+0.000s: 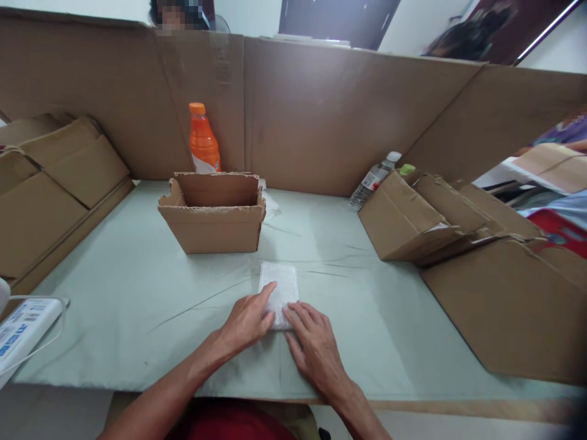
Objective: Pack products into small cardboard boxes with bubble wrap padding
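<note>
A small white foam-wrapped packet (280,287) lies flat on the pale green table cover (137,293), close to the near edge. My left hand (247,321) rests on its near left part, fingers laid over it. My right hand (314,348) lies flat beside it, fingertips touching its near right corner. Neither hand grips the packet. Behind it stands an open brown cardboard box (213,211), top flaps up, inside hidden from here.
An orange drink bottle (203,140) stands behind the box against a cardboard wall (321,116). Flat cartons (50,189) are stacked at left, folded boxes (426,217) and a clear water bottle (373,178) at right. A white power strip (22,327) lies at the near left.
</note>
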Demonstrator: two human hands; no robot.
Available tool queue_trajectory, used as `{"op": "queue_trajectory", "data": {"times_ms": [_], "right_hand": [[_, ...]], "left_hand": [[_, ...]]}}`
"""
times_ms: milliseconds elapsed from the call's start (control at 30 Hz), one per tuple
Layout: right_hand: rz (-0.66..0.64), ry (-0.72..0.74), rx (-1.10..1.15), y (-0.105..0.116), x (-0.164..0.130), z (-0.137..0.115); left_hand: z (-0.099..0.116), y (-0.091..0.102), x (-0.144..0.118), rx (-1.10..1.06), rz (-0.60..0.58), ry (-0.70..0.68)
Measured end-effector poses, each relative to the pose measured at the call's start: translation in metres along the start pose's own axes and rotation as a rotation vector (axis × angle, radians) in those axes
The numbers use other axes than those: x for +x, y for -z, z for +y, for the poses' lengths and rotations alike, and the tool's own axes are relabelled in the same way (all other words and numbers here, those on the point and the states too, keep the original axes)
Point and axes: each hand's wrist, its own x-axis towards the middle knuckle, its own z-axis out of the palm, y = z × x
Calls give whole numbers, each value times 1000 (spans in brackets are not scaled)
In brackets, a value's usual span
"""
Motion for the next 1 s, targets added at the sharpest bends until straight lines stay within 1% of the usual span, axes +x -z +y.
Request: {"op": "queue_trajectory", "data": {"times_ms": [33, 100, 167, 200, 233, 300, 367, 400, 467, 567, 633, 700, 767, 867, 933, 1000], "right_hand": [[-6, -18, -31, -2, 2, 2], [11, -34, -63, -4, 4, 6], [57, -28, -66, -3, 4, 7], [82, -21, -58, -2, 4, 7], [101, -16, -43, -1, 3, 6], [119, -9, 11, 1, 2, 5], [115, -6, 92, 3, 0, 4], [106, -10, 139, 4, -1, 4], [75, -25, 238, 7, -4, 5], [57, -78, 333, 11, -9, 6], [128, -100, 299, 13, -12, 6], [216, -82, 209, 14, -14, 5], [234, -27, 117, 13, -14, 3], [148, 37, 0, 7, -9, 2], [105, 28, -38, 0, -5, 5], [113, -7, -14, -7, -1, 10]], "left_hand": [[0, -2, -2, 9, 45, -18], [-1, -4, -11, 13, 180, -83], [-2, -5, -24, 34, 310, -171], [-2, -6, -29, 54, 345, -220], [-2, -6, -35, 74, 355, -270], [-2, -6, -41, 86, 327, -355], [-1, -5, -43, 38, 275, -400], [0, -4, -42, -5, 251, -400], [2, -2, -41, -104, 209, -350], [5, 2, -40, -202, 148, -201], [5, 2, -37, -228, 107, -107], [4, 0, -32, -237, 96, -54], [2, -3, -24, -221, 131, -38], [0, -7, -14, -178, 198, -29], [-1, -8, -13, -186, 224, -5], [-1, -8, -19, -290, 247, 82]]}}
